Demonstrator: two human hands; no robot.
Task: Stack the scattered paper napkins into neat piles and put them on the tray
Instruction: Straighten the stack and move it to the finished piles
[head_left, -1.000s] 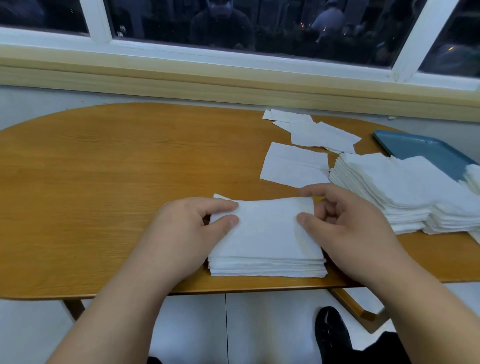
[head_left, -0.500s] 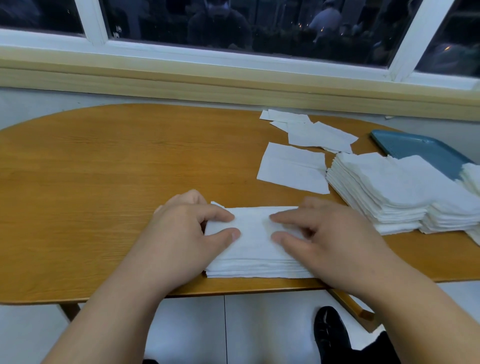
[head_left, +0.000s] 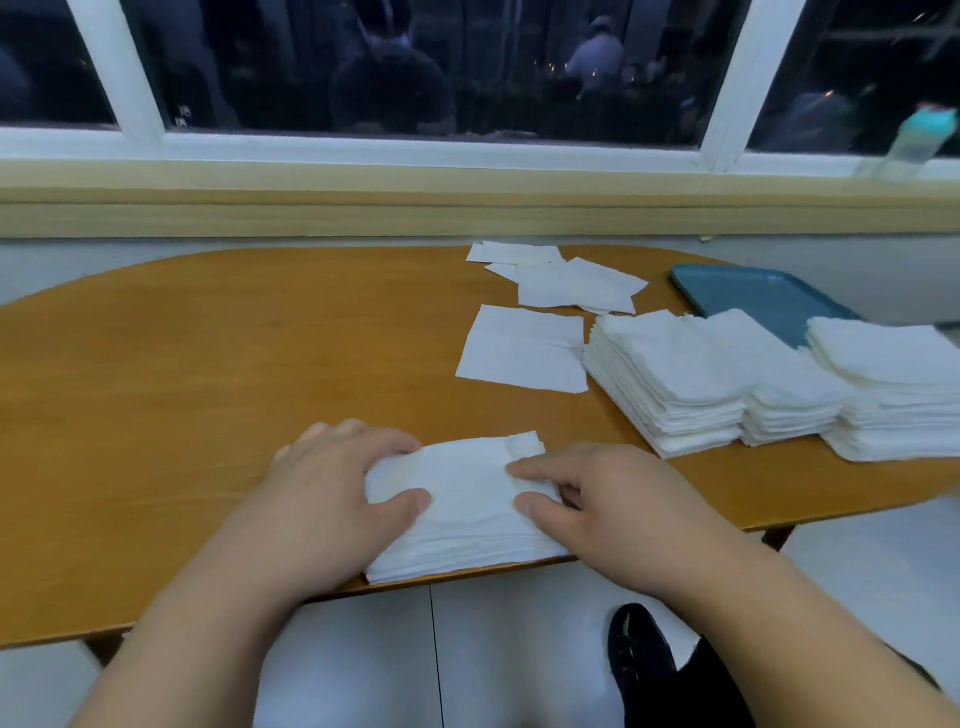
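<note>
At the near edge of the tabletop (head_left: 208, 389), we see a low napkin stack (head_left: 462, 514) lying between the two hands. The left hand (head_left: 332, 493) grips its left side, thumb on top and fingers curled over the far edge. The right hand (head_left: 623, 504) pinches the rumpled right edge of the top sheets between forefinger and thumb. Toward the right edge, tall piles (head_left: 675, 379) hide part of the blue tray (head_left: 753, 296); we cannot tell whether the rightmost pile rests on it. Beyond lie loose napkins (head_left: 524, 348). A blurred bottle (head_left: 914, 140) stands on the window ledge (head_left: 467, 156).
</note>
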